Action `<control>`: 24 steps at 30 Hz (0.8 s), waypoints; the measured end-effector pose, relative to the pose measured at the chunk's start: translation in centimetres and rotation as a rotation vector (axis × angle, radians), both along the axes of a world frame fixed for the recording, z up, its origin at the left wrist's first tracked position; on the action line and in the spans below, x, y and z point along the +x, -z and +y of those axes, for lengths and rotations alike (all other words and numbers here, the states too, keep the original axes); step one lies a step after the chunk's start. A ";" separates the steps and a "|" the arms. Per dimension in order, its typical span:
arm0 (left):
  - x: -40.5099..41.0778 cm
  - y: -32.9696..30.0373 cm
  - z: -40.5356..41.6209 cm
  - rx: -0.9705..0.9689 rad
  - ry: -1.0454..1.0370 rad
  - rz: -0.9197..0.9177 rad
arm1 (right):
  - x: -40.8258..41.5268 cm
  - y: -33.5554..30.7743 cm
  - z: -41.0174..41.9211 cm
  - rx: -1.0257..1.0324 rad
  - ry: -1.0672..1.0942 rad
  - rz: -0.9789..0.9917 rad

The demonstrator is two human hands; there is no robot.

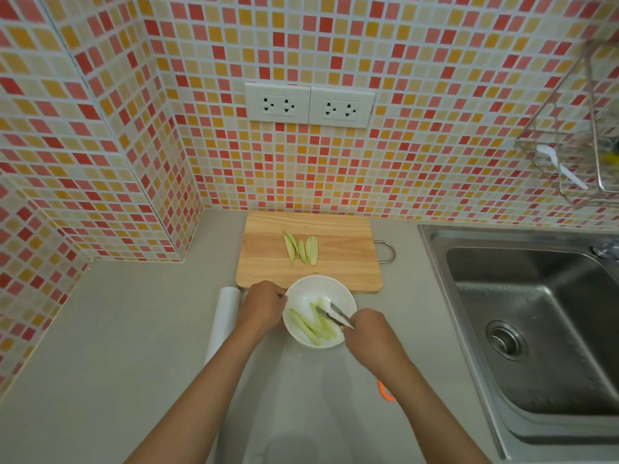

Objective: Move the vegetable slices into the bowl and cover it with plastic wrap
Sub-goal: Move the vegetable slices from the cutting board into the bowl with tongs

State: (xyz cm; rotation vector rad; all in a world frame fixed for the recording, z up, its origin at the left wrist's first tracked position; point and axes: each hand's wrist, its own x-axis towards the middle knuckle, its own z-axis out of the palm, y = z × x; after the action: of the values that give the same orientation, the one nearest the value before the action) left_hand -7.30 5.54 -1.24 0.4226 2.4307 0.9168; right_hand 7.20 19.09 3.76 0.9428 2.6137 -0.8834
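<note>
A white wrap roll (223, 319) lies at nine o'clock of the bowl (301, 289). The bowl's rim is gripped by the left hand (264, 304). Pale green slices (310, 324) lie inside; more slices (300, 246) remain on the board (341, 259) at twelve. Tongs (335, 314) are held by the right hand (366, 333).

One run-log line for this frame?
left hand steadies white bowl | right hand grips metal tongs | green slices remain on wooden board
</note>
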 end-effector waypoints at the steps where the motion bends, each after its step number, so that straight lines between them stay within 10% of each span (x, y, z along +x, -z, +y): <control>1: 0.0 0.0 0.0 -0.005 0.010 0.003 | -0.5 -0.3 0.4 -0.025 0.024 0.051; 8: -0.1 0.3 0.0 0.003 0.010 -0.003 | -9.0 0.5 5.9 -0.243 0.317 0.206; 24: -0.4 1.0 -0.1 0.058 -0.015 -0.024 | -13.7 3.8 3.5 -0.013 0.142 0.090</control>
State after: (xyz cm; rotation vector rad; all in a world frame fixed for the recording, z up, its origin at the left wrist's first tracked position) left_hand -7.70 5.44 -2.20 0.4123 2.3935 0.9958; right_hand -6.55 22.63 -0.07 1.1215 2.6383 -0.9974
